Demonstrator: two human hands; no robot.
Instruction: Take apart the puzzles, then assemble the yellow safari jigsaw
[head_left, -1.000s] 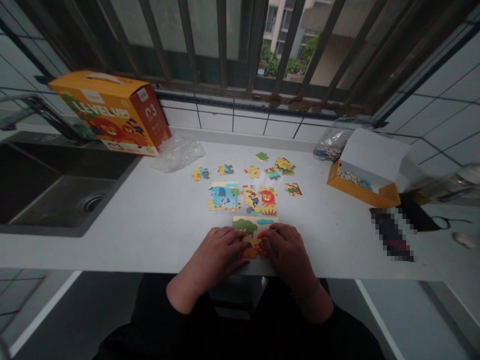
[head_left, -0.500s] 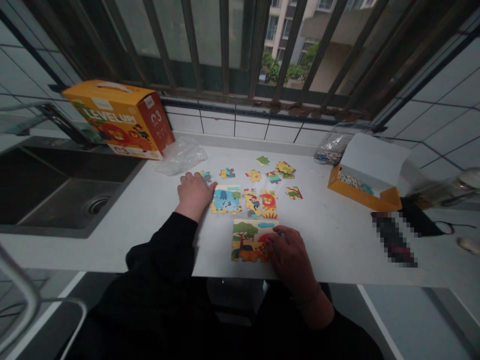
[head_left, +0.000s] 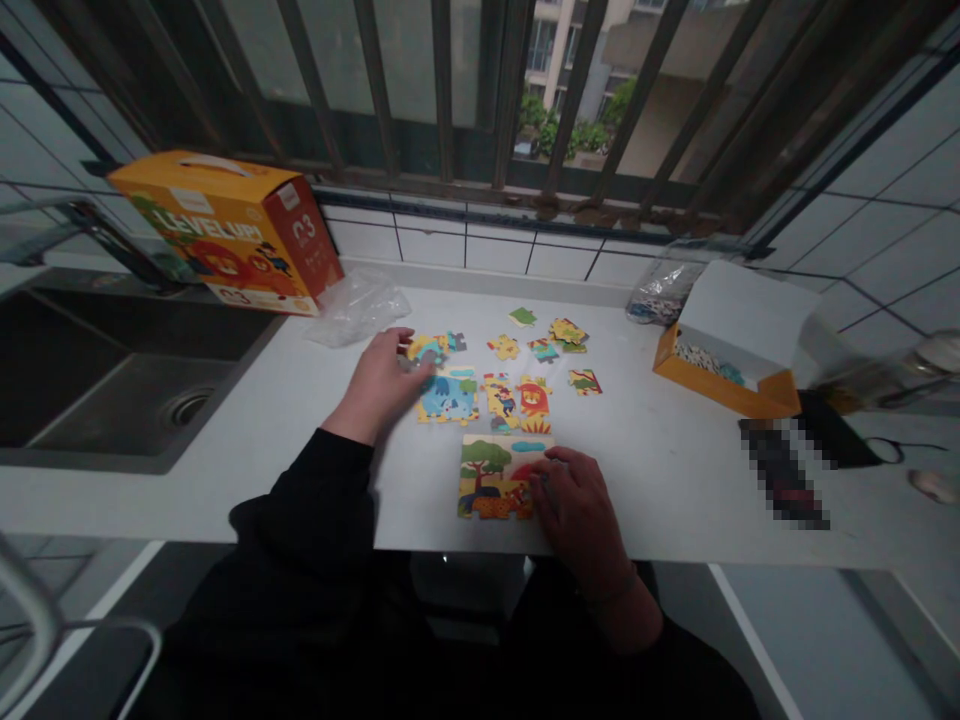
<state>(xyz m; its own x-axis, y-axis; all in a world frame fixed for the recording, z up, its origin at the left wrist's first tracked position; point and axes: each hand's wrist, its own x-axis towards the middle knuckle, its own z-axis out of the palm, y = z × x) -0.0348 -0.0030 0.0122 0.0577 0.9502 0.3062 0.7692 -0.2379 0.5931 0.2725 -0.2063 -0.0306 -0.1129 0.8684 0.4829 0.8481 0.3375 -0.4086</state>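
My left hand (head_left: 382, 380) grips a yellow and teal jigsaw puzzle piece (head_left: 426, 350) between thumb and fingers, slightly raised and tilted. Just below it lies a joined puzzle section with a blue elephant (head_left: 448, 398). Close to the counter's front edge, my right hand (head_left: 579, 505) is bent over the right side of a joined section with a tree and a leopard (head_left: 487, 480), covering part of it. Between these sections and the loose pieces sit a lion piece (head_left: 534, 396) and a piece with a small figure (head_left: 499, 395).
Loose puzzle pieces (head_left: 502, 346) lie toward the back. An orange box (head_left: 225, 235) and a crumpled plastic bag (head_left: 360, 308) stand left, beside the sink (head_left: 172, 455). At right are an open small box (head_left: 724, 385), a plastic bag (head_left: 660, 292) and a pixelated dark object (head_left: 784, 480).
My left hand has lifted the puzzle piece that lay beside it and tilted it up. My right hand stays on the tree section. The whole view has shifted slightly.
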